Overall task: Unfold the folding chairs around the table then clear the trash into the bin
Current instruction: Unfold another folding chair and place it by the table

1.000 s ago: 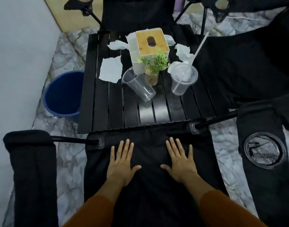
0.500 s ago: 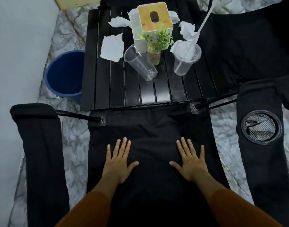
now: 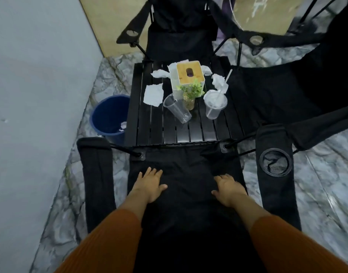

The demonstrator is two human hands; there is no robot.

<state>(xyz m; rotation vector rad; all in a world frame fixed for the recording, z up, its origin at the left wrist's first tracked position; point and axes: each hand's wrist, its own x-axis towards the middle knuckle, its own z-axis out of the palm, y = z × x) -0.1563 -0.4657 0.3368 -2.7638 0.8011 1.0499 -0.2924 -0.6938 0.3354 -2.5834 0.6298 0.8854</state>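
The folding chair (image 3: 185,170) nearest the camera stands opened out, its seat front meeting the near edge of the tabletop (image 3: 132,115). In the head view the left hand (image 3: 149,185) and right hand (image 3: 227,187) lie palm down on the seat cloth, fingers spread and pinching nothing. Two more chairs stand open at the far and right edges. Trash waits on the far half of the tabletop: crumpled tissues (image 3: 153,94), a tipped cup (image 3: 176,109) leaning by the small plant (image 3: 191,93), and a lidded cup (image 3: 214,105) with a straw. The bin (image 3: 108,115) sits on the floor beside the left edge. A hard press on the seat may shove the chair against the table and roll the tipped cup off, or topple the plant
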